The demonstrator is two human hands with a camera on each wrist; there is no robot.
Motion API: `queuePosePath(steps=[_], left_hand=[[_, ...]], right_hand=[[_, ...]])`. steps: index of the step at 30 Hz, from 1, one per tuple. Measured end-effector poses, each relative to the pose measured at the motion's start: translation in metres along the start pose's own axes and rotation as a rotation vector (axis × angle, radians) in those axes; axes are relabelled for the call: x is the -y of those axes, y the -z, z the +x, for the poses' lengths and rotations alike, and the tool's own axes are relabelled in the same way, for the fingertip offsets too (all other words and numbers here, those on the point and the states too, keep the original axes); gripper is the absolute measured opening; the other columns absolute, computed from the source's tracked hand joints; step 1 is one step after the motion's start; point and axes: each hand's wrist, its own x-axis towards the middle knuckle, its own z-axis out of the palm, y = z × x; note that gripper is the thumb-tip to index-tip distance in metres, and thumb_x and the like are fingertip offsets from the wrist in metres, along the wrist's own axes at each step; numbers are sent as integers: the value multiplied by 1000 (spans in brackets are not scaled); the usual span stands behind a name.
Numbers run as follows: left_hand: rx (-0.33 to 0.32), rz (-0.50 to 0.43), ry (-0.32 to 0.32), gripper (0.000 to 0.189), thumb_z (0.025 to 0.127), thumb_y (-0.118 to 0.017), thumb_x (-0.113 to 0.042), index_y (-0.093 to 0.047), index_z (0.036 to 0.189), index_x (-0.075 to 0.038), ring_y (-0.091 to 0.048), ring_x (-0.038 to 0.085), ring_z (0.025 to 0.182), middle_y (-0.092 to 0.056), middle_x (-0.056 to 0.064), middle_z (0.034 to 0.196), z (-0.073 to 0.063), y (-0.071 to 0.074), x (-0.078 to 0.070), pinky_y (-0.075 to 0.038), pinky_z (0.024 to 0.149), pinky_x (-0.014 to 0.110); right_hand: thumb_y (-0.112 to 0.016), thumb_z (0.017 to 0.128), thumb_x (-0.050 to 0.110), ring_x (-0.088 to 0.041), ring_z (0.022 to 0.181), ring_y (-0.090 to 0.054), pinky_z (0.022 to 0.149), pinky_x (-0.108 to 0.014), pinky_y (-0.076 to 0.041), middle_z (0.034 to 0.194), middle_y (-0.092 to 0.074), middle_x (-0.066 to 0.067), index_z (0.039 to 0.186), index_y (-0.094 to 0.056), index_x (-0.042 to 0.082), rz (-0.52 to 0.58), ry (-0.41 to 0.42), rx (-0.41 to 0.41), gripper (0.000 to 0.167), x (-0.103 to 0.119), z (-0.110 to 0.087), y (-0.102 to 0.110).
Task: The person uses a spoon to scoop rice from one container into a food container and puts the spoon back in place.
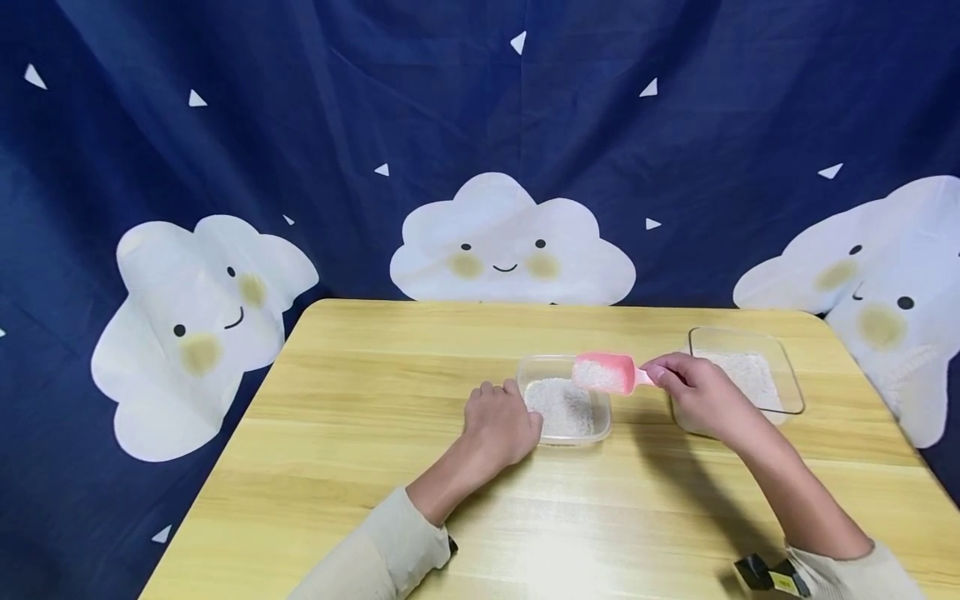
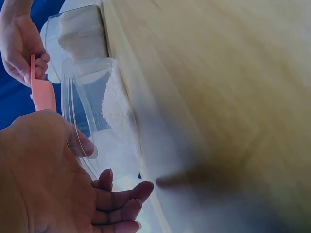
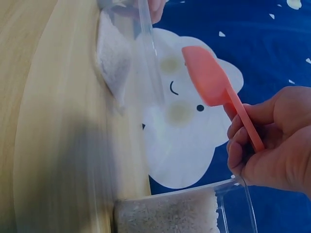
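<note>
My left hand [image 1: 501, 423] holds the left side of a clear plastic container [image 1: 602, 429] of white rice-like grains [image 1: 558, 407]. In the left wrist view the thumb [image 2: 83, 143] lies at the rim, with the other fingers loosely bent low beside the wall. My right hand [image 1: 701, 396] pinches the handle of a pink scoop [image 1: 618, 372]. White grains lie in the scoop, which hangs above the right edge of this container. The right wrist view shows only the scoop's underside [image 3: 204, 75].
A second clear container [image 1: 791, 375], partly hidden under my right forearm and hand, also holds white grains [image 3: 170, 213]. Both stand on a wooden table [image 1: 360, 358]. Behind it hangs a blue curtain [image 1: 450, 100] printed with smiling clouds.
</note>
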Motion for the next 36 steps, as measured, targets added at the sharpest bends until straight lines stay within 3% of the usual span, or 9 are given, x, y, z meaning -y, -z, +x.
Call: queuePosePath(steps=[4, 13, 36], left_hand=[[3, -12, 1, 43, 100, -37, -41, -51, 106, -1, -50, 26, 85, -61, 11, 90, -1, 0, 1, -43, 82, 37], [-8, -8, 4, 42, 100, -38, -41, -51, 105, -2, -49, 26, 84, -60, 11, 90, -1, -1, 1, -43, 83, 38], [-12, -6, 3, 42, 100, -38, -41, -52, 105, -2, -49, 25, 81, -59, 9, 86, -1, -2, 1, -42, 79, 36]], right_hand=[[-56, 106, 14, -35, 105, -70, 92, -54, -54, 111, -75, -19, 112, -74, -1, -24, 10, -16, 24, 2, -1, -4], [-60, 103, 10, -32, 96, -70, 85, -52, -53, 104, -75, -17, 107, -75, -1, -84, 68, -77, 19, 4, -2, -10], [-63, 100, 6, -34, 92, -68, 86, -55, -54, 96, -71, -16, 101, -74, -3, -176, 118, -87, 14, 14, -5, -21]])
